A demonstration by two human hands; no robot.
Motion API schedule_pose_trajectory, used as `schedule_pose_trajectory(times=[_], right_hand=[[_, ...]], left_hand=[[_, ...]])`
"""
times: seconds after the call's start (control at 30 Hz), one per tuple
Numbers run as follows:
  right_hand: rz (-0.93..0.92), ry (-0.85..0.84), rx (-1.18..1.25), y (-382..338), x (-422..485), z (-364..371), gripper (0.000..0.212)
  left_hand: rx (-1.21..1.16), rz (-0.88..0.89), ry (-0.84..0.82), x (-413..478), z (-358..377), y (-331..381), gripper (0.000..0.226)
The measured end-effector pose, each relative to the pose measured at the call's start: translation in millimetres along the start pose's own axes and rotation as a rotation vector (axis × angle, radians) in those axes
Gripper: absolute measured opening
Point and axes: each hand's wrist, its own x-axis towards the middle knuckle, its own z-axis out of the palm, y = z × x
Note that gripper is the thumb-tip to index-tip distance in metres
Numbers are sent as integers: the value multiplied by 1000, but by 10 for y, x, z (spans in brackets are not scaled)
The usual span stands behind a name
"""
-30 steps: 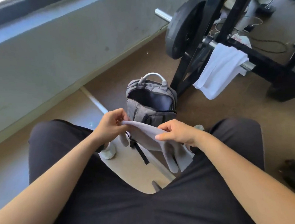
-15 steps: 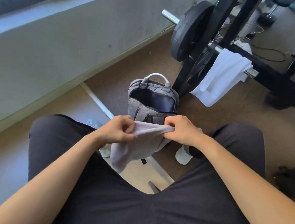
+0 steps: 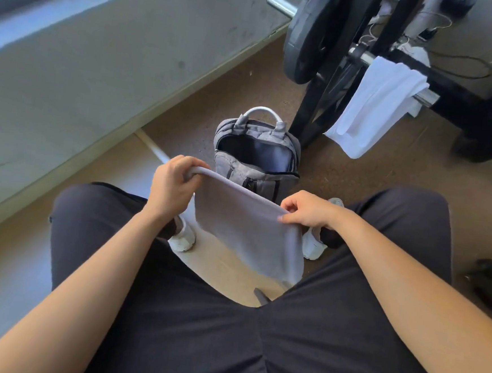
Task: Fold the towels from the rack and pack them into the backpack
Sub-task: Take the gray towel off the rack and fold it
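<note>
1. Here, the grey fabric backpack with a pale loop handle [image 3: 256, 154] stands upright on the brown floor [image 3: 342, 176], its main compartment unzipped and gaping; the dark lining shows and nothing can be made out inside, though the bottom is in shadow
2. The soft grey cloth towel [image 3: 244, 230] hangs between the knees, just in front of the backpack and covering its lower front
3. The left hand [image 3: 174, 186] has its fingers curled tight around the towel's upper left corner, the cloth wrapped over them
4. The right hand [image 3: 307, 210] pinches the upper right corner between thumb and fingertips, the other fingers bent close together
5. The long white towel [image 3: 374, 105] is draped over the chrome bar [image 3: 425, 97] of the black steel rack [image 3: 327, 104], beside the black weight plate [image 3: 312, 35]
6. The towel's lower edge is hidden behind the black trousers [image 3: 197, 344]; the white shoes [image 3: 183, 238] are partly covered, and the rack is cut off at the top
</note>
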Motion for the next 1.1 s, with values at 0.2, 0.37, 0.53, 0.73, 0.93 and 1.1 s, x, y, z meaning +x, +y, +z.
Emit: schedule_pose_trajectory(times=[0.2,0.37,0.53,0.73,0.93,1.1], right_hand=[[0,84,9,46,-32,-82,21],[-58,230,158,-36,-75,-162,31],[-170,214,222,-168,-184,-189,41],[-194,133,235,-122,-227,-190,36],[-176,-142,258,-149,-270,-127,9],[-85,-282,-4,-120,-248,-79,7]], left_hand=[[-203,-279,227,40,-141,37,21],[-230,-469,338,75,-188,-1,15],[-225,-594,380,133,-164,-173,12],[-273,-698,401,203,-125,-285,9],[-252,-666,394,249,-97,-285,9],[-287,-711,494,345,-155,-334,16]])
